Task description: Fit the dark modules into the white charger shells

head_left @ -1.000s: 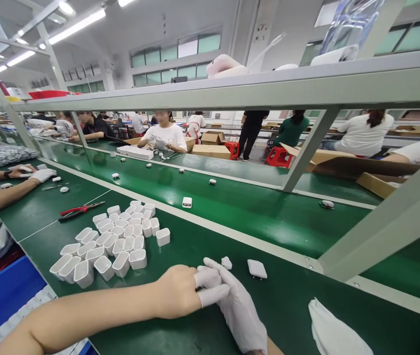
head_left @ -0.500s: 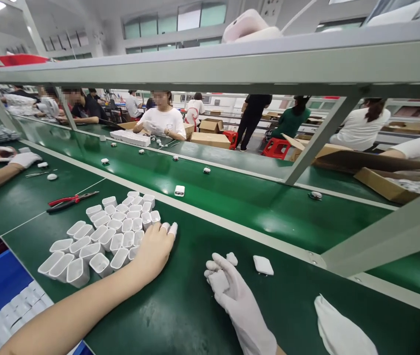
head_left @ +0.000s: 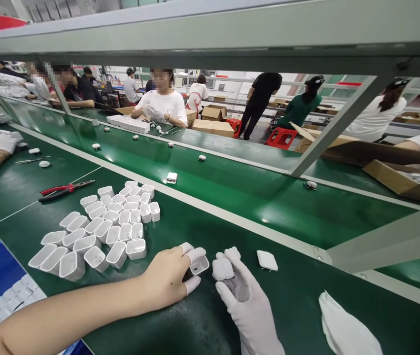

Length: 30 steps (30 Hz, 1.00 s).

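My left hand [head_left: 167, 281], with white finger cots on some fingertips, grips an open white plastic shell [head_left: 200, 266] at mid-table. Just right of it, my white-gloved right hand [head_left: 252, 303] holds a rounded white square piece [head_left: 223, 269] between thumb and fingers. Another small white piece [head_left: 234, 253] shows at the right fingertips; whether it is held or lies behind them I cannot tell. A similar white piece [head_left: 267, 260] rests on the green table farther right. To the left stand several open white shells [head_left: 72, 265] grouped together.
Red-handled pliers [head_left: 67, 190] lie beyond the shells. At the lower right is a limp white glove or cloth [head_left: 346, 325]. A green conveyor [head_left: 232, 197] carries small white parts behind a pale rail. A slanted post [head_left: 387, 241] rises at right. A co-worker's gloved hand [head_left: 5, 143] is far left.
My left hand has moved right from the shell group, bringing one shell beside my right hand. The right hand has turned its white piece up into its fingertips. The view has tilted down.
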Motion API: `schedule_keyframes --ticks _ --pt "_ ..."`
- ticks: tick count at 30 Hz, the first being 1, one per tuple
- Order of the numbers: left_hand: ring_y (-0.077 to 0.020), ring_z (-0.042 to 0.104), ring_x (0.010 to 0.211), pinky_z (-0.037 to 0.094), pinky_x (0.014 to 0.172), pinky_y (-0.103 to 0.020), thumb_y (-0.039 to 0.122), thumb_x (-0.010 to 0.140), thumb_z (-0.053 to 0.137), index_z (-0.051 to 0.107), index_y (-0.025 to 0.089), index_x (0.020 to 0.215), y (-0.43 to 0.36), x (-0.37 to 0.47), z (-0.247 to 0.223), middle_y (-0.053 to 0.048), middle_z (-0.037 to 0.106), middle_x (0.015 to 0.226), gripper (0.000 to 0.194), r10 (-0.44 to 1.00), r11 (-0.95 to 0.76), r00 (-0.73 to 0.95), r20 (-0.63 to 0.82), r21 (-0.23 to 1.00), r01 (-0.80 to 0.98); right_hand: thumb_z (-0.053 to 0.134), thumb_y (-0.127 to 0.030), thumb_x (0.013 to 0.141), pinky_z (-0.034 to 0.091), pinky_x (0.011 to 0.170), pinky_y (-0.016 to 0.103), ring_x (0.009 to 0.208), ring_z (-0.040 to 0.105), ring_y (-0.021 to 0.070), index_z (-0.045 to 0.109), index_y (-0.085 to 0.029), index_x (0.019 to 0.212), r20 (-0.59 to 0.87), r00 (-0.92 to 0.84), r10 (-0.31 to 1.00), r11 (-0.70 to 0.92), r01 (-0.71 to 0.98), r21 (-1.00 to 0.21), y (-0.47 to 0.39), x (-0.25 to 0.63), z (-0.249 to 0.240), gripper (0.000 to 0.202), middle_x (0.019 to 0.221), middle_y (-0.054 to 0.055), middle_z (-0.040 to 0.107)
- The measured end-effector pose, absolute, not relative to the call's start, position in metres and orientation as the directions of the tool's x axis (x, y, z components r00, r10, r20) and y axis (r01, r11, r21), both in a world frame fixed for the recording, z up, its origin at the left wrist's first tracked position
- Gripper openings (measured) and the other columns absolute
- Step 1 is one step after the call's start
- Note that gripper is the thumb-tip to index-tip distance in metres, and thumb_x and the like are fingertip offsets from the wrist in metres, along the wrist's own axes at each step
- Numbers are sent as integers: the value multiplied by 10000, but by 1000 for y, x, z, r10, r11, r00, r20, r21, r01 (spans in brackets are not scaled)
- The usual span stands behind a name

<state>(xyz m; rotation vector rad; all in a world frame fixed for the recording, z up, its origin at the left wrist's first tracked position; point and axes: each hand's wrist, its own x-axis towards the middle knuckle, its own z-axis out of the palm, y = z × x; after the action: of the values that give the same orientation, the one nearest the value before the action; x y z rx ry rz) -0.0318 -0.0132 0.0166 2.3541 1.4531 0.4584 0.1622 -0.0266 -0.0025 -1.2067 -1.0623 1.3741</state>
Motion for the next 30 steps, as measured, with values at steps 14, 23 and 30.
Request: schedule_keyframes --ticks 14,23,30 --pt "-258 638 908 546 776 -405 298 813 639 471 269 1275 -12 -32 16 -49 615 1096 492 905 -414 416 86 394 820 775 -492 759 465 998 460 1124 587 289 637 -271 1133 -255 -59 965 -257 -387 -885 -16 172 0 456 1247 64 623" --pt "-278 643 914 548 785 -428 352 782 684 445 242 1336 -11 -31 16 -69 627 1080 613 919 -361 394 28 460 811 761 -312 812 538 828 296 1014 596 178 665 -286 1137 -296 -346 891 -451 -587 -673 -4 185 2 340 1174 43 633" --pt "-251 610 1002 533 868 -408 167 775 589 490 288 1321 -12 -31 14 -59 594 1140 568 895 -409 435 94 557 723 742 -235 830 542 857 304 1015 579 169 703 -278 1090 -327 -362 873 -488 -648 -585 0 185 -2 267 1134 36 631"
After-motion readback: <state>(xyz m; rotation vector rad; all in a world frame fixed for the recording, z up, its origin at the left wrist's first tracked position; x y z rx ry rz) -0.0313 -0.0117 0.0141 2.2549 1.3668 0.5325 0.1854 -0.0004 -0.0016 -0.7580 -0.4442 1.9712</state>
